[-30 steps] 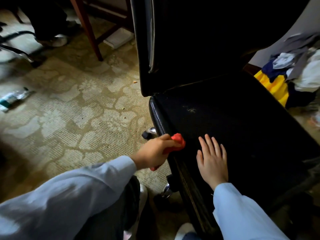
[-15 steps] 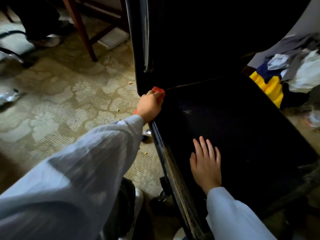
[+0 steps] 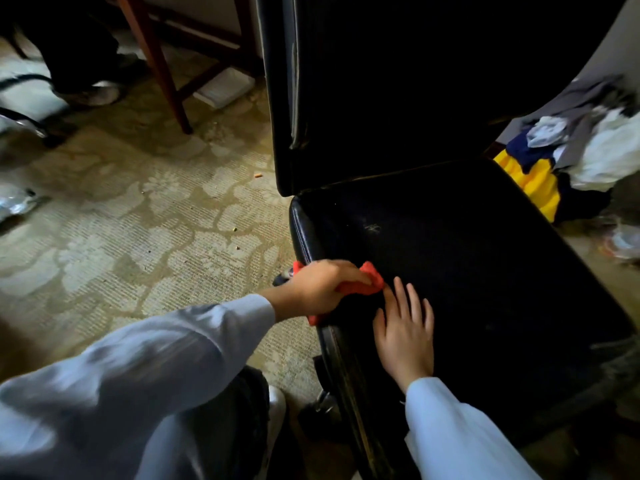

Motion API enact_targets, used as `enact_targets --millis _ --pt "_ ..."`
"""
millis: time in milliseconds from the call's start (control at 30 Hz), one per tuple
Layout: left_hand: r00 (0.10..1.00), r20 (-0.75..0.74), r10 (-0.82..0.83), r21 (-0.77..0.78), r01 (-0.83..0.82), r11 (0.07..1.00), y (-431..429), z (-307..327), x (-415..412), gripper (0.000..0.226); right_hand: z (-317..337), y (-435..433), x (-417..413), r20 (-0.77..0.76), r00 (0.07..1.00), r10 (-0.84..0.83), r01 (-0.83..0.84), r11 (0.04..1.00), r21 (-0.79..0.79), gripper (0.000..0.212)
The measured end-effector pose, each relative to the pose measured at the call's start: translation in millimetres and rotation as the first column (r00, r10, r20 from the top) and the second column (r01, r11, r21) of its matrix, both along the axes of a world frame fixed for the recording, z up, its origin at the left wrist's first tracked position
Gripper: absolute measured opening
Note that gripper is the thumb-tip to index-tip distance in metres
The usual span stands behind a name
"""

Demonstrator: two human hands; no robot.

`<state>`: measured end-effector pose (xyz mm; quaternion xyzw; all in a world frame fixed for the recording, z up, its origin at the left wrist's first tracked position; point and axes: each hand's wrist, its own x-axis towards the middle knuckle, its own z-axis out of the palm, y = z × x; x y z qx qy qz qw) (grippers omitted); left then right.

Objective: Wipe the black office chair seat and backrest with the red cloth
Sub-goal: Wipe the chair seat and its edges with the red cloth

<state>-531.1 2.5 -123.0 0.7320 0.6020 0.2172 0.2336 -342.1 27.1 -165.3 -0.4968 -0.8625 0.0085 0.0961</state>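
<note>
While the left hand [image 3: 322,289] has its fingers curled round the bunched red cloth [image 3: 367,284] and presses it onto the left rim of the black seat [image 3: 485,271], the right hand [image 3: 405,336] lies flat on the cushion just beside it, fingers straight and holding nothing, its index fingertip almost touching the cloth. The step in hand looks like wiping that left edge of the seat. To do it well, I would spread the cloth wider under the palm so that more fabric meets the surface. I would then run long overlapping strokes along the rim and inward, bearing down on the pale scuff [image 3: 372,228] nearer the backrest [image 3: 398,81]. The flat hand should brace the chair, which likely stands on castors and may roll on the patterned carpet [image 3: 138,220], and it should shift aside so the patch beneath it gets wiped too. The backrest is so dark that I cannot tell whether it is clean.
</note>
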Motion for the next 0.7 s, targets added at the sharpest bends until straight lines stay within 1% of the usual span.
enact_targets --millis 33,67,133,167,233,300,367,433,467,533,600,700 --pt "0.996 0.069 0.048 0.029 -0.05 0.998 1.7 6.6 -7.2 0.033 0.2 -0.5 -0.2 -0.002 1.0 0.0 0.0 1.0 -0.001 0.049" --pt "0.986 0.108 0.129 0.07 -0.137 0.988 6.8 12.4 -15.8 0.033 0.1 -0.8 0.1 -0.002 1.0 -0.001 0.001 1.0 -0.002 0.049" --pt "0.938 0.092 0.335 0.151 -0.345 0.926 26.5 17.5 -38.9 0.032 1.2 -1.5 -0.5 0.007 1.0 -0.003 0.003 1.0 -0.008 0.05" --pt "0.9 0.066 0.43 0.164 -0.435 0.885 39.5 17.1 -51.7 0.033 2.0 -1.9 -1.1 0.013 1.0 -0.005 0.005 1.0 -0.01 0.05" --pt "0.833 -0.013 0.553 0.119 -0.548 0.828 66.7 13.6 -71.7 0.04 2.4 -1.9 -1.5 0.012 1.0 -0.01 0.01 1.0 -0.014 0.05" --pt "0.799 -0.146 0.583 0.033 -0.585 0.81 86.1 5.0 -75.6 0.043 1.6 -1.6 -0.9 0.002 1.0 -0.007 0.007 1.0 -0.013 0.05" --pt "0.774 -0.283 0.567 -0.017 -0.595 0.804 95.1 -0.9 -60.8 0.048 0.0 -1.8 -1.0 0.007 1.0 -0.007 0.007 1.0 -0.008 0.05" --pt "0.756 -0.35 0.552 0.018 -0.584 0.811 98.2 -1.7 -38.1 0.047 -2.0 -1.0 -2.6 0.025 1.0 -0.014 0.014 1.0 -0.001 0.05" --pt "0.767 -0.367 0.526 0.036 -0.553 0.832 100.0 -2.9 -27.5 0.045 -3.5 -0.5 -3.1 0.029 0.999 -0.017 0.017 1.0 0.002 0.05" --pt "0.805 -0.374 0.461 0.07 -0.471 0.879 101.1 -4.8 -9.0 0.043 -5.5 0.0 -4.6 0.02 1.0 -0.012 0.012 1.0 0.005 0.05" --pt "0.844 -0.361 0.397 0.093 -0.391 0.916 98.3 -4.1 4.9 0.042 -5.8 0.1 -6.3 -0.02 1.0 -0.017 0.017 1.0 -0.018 0.049" --pt "0.919 -0.319 0.233 0.152 -0.193 0.969 81.4 -5.5 24.1 0.047 -3.0 -0.9 -9.2 -0.164 0.985 -0.053 0.038 0.995 -0.093 0.054"
